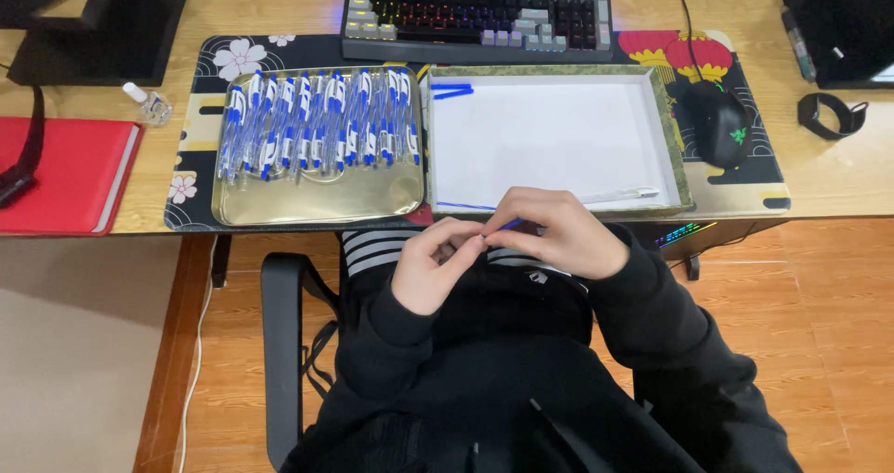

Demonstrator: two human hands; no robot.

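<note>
Close to the body, just off the desk edge: left hand and right hand touching at the fingertips, both pinched tight on a thin blue pen piece. Long way of the piece running from 7 o'clock up to 1 o'clock, mostly hidden inside the right hand. Farther out at 12 o'clock, a white box with a clear pen tube near its front wall. Out at 10 o'clock, a gold tray full of blue and clear pens. Farthest, a keyboard.
</note>
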